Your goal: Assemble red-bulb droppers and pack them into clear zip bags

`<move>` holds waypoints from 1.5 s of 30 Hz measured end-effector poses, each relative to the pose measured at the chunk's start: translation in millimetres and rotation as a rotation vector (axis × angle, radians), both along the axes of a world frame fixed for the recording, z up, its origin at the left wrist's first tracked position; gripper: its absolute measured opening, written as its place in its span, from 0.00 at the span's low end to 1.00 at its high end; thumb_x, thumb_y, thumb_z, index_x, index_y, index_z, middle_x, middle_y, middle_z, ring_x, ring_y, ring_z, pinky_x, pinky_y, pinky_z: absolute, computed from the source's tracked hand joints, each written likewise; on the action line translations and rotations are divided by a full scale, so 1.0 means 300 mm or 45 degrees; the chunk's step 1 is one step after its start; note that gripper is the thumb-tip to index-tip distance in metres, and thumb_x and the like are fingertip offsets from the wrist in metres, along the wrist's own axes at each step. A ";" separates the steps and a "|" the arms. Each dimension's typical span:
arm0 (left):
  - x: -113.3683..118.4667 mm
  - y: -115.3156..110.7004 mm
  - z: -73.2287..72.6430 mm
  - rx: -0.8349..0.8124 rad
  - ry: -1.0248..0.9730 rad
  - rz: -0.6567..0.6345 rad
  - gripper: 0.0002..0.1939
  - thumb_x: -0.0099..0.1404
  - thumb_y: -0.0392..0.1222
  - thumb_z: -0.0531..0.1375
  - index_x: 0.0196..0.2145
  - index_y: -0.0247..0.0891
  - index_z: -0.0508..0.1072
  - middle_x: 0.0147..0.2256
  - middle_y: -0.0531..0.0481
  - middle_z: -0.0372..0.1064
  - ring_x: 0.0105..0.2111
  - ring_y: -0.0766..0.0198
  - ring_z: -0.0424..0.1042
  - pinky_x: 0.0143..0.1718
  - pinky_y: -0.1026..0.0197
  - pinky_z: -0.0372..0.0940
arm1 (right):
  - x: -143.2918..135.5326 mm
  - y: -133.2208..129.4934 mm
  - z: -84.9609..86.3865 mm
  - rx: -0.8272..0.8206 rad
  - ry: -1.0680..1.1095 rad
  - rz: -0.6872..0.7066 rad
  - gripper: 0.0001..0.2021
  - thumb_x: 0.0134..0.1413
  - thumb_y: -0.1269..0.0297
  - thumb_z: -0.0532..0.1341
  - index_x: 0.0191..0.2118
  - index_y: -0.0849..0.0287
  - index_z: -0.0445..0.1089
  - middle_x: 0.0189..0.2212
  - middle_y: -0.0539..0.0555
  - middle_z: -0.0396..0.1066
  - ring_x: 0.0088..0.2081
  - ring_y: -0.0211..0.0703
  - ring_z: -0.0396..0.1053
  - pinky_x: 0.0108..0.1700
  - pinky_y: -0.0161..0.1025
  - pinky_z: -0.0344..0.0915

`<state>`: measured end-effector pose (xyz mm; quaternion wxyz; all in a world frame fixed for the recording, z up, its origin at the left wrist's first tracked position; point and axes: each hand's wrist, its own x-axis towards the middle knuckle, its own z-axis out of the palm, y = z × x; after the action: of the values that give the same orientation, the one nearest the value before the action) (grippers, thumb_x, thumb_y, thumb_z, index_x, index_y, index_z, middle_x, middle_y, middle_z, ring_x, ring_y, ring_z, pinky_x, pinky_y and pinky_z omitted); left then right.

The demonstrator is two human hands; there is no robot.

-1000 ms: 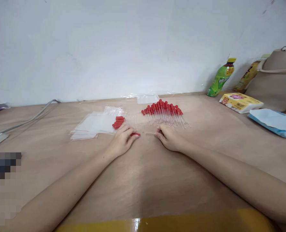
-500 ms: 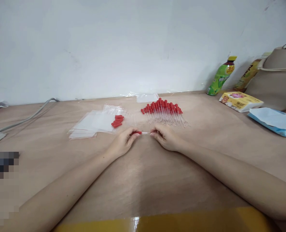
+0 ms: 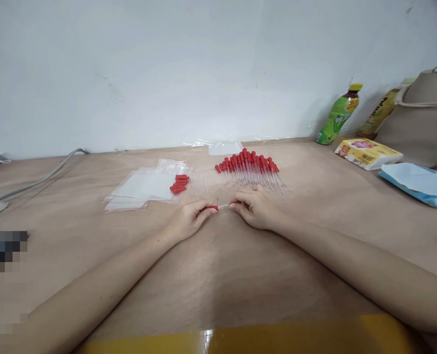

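Between finger and thumb, my left hand [image 3: 192, 217] pinches a red rubber bulb [image 3: 214, 208]. My right hand [image 3: 253, 209] grips the clear thin tube [image 3: 223, 207] that extends from the bulb, its far end hidden by the fingers. Behind my left hand lie several loose red bulbs [image 3: 180, 184], with several clear tubes [image 3: 199, 185] beside them. A fanned pile of red-topped droppers [image 3: 249, 162] rests behind my right hand, tips toward me.
Clear zip bags [image 3: 140, 186] lie left of the bulbs. A grey cable [image 3: 52, 176] crosses the left side. At the right are a green bottle [image 3: 338, 115], a yellow tissue pack [image 3: 367, 153], a blue-white packet [image 3: 419, 184] and a beige bag [image 3: 413, 125].
The held bulb and tube have moved slightly toward me and now tilt a little. My left fingers have shifted slightly down, and one right finger is more raised.
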<state>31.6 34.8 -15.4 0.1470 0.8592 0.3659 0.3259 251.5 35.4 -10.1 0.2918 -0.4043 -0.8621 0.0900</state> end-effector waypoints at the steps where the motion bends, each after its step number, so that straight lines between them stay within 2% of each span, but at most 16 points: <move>1: 0.001 -0.001 0.001 0.005 0.005 0.004 0.08 0.64 0.42 0.54 0.36 0.38 0.72 0.32 0.52 0.72 0.31 0.66 0.70 0.34 0.64 0.66 | 0.000 -0.002 0.001 0.022 -0.018 -0.001 0.08 0.57 0.65 0.52 0.31 0.58 0.66 0.30 0.48 0.69 0.30 0.34 0.61 0.39 0.38 0.44; 4: 0.004 -0.001 0.003 0.013 0.011 0.008 0.08 0.63 0.42 0.54 0.36 0.38 0.72 0.32 0.51 0.72 0.30 0.66 0.70 0.34 0.64 0.66 | -0.001 -0.006 -0.001 0.099 -0.069 -0.015 0.09 0.58 0.65 0.51 0.30 0.58 0.66 0.29 0.49 0.69 0.30 0.35 0.61 0.39 0.38 0.44; 10: 0.006 -0.002 0.006 0.008 0.018 -0.018 0.08 0.63 0.42 0.55 0.35 0.38 0.71 0.31 0.51 0.72 0.29 0.67 0.70 0.32 0.65 0.65 | -0.010 -0.010 -0.018 0.213 -0.173 -0.036 0.14 0.59 0.63 0.48 0.32 0.59 0.69 0.23 0.50 0.70 0.23 0.35 0.57 0.38 0.39 0.43; 18: 0.007 -0.004 0.009 0.089 0.070 -0.105 0.07 0.63 0.41 0.55 0.35 0.36 0.71 0.30 0.50 0.71 0.28 0.67 0.68 0.30 0.65 0.64 | -0.028 -0.015 -0.007 0.158 -0.218 0.038 0.15 0.59 0.65 0.46 0.28 0.61 0.67 0.23 0.50 0.70 0.22 0.34 0.53 0.37 0.39 0.43; 27: 0.009 0.008 0.003 0.142 0.117 -0.088 0.09 0.63 0.43 0.54 0.35 0.36 0.71 0.30 0.49 0.72 0.27 0.67 0.69 0.29 0.64 0.63 | -0.034 -0.001 -0.018 0.065 -0.193 0.093 0.16 0.60 0.65 0.45 0.27 0.60 0.65 0.21 0.49 0.68 0.21 0.33 0.52 0.38 0.38 0.45; 31: 0.005 0.023 0.002 0.208 0.106 -0.104 0.08 0.63 0.41 0.55 0.36 0.36 0.71 0.31 0.48 0.71 0.30 0.66 0.69 0.32 0.63 0.63 | -0.034 -0.001 0.014 0.057 -0.280 0.095 0.16 0.60 0.64 0.46 0.28 0.61 0.66 0.22 0.50 0.68 0.23 0.34 0.56 0.39 0.38 0.47; 36: 0.000 0.029 0.007 0.278 0.063 -0.024 0.07 0.61 0.40 0.57 0.37 0.35 0.69 0.29 0.50 0.68 0.28 0.66 0.67 0.31 0.64 0.63 | -0.006 -0.011 0.086 0.099 -0.423 0.094 0.10 0.55 0.65 0.52 0.31 0.59 0.70 0.29 0.54 0.70 0.36 0.42 0.62 0.39 0.39 0.49; 39: -0.001 0.031 0.007 0.235 0.057 0.065 0.10 0.60 0.39 0.57 0.40 0.36 0.67 0.26 0.53 0.64 0.24 0.69 0.63 0.27 0.65 0.61 | 0.036 0.021 0.107 0.027 -0.311 -0.018 0.09 0.53 0.66 0.54 0.30 0.57 0.71 0.30 0.52 0.71 0.35 0.41 0.64 0.37 0.38 0.52; 43: 0.001 0.035 0.009 0.081 0.167 0.023 0.05 0.61 0.38 0.55 0.35 0.36 0.69 0.24 0.54 0.62 0.23 0.69 0.62 0.26 0.66 0.59 | 0.066 0.116 0.110 -0.237 0.045 -0.441 0.10 0.49 0.61 0.56 0.25 0.58 0.70 0.24 0.51 0.71 0.28 0.39 0.65 0.31 0.36 0.56; 45: 0.002 0.036 0.011 0.046 0.190 -0.004 0.05 0.62 0.38 0.54 0.32 0.36 0.69 0.25 0.53 0.64 0.24 0.69 0.62 0.27 0.66 0.58 | 0.051 0.170 0.110 -0.275 0.145 -0.636 0.12 0.49 0.59 0.56 0.22 0.59 0.69 0.21 0.52 0.69 0.27 0.41 0.66 0.31 0.36 0.57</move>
<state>32.3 45.6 -12.1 0.1041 0.8841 0.3687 0.2675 266.8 86.4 22.8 0.3081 -0.6275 -0.7033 0.1292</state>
